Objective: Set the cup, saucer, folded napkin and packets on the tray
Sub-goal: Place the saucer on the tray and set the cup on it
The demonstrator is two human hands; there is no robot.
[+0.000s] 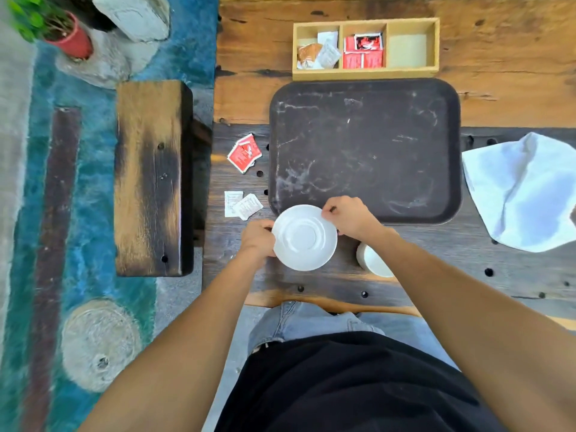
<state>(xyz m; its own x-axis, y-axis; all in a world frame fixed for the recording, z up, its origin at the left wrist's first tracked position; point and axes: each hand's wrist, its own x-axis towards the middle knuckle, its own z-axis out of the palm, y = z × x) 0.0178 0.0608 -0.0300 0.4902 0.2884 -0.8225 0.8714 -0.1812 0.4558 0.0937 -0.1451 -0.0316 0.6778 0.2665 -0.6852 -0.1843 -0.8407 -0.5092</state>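
1. Nearest, the cup (374, 260) sits on the desk (311, 285), half hidden under the right forearm. Lifting the saucer straight up before moving it should keep that arm from knocking the cup.
2. The saucer (304, 237) is gripped at opposite edges: the left hand (257, 241) clasps its left rim, and the right hand (350, 218) pinches its far-right rim between thumb and fingers (327, 210). Its far edge overlaps the near-left lip of the tray (364, 151); whether it rests on the lip or is held just above it, I cannot tell.
3. The step looks like carrying the saucer onto the tray. Keep it level, clear the raised lip, and set it flat on the tray floor, not on the rim, where it would rock.
4. A spot toward the tray's near-left would leave room for the napkin and packets; the cup goes on the saucer's centre ring afterwards.
5. Release both hands only once the saucer sits flat.
6. Left of the tray, white packets (241, 204) and, farther off, red packets (244, 153) lie on the desk, still to be moved.
7. To the right, the napkin (523, 194) lies rumpled, not folded.
8. Farthest, a box (366, 73) beyond the tray holds more packets.
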